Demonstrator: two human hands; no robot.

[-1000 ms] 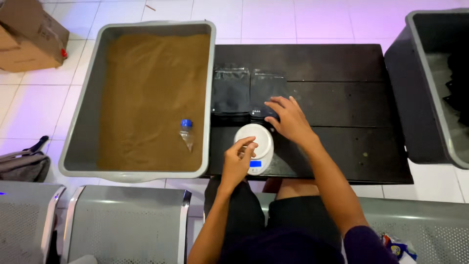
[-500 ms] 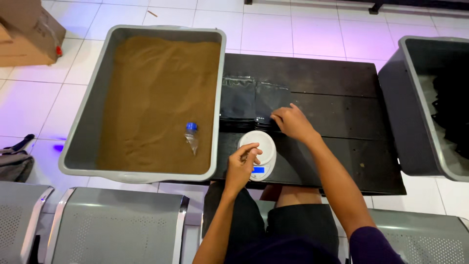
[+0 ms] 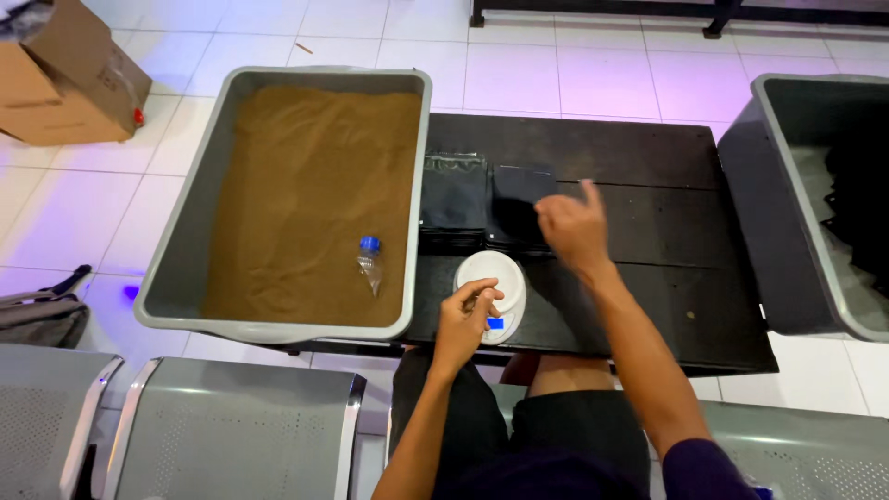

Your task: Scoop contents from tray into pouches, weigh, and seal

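head view: the left hand point(image 3: 466, 319) stays at the near edge of the small white scale point(image 3: 492, 282), fingers curled onto it, grasping nothing. the right hand point(image 3: 572, 227) has lifted off the scale side and now hovers over the dark pouches point(image 3: 483, 199) just beyond the fingers, loosely open, holding nothing. left of both hands, a bottle point(image 3: 370, 263) lies in the grey tub point(image 3: 185, 250) of brown powder. everything rests on the black tabletop point(image 3: 648, 157).

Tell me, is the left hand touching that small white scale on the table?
Touching. The head view shows the left hand with its fingertips resting on the white scale, no gap between them.
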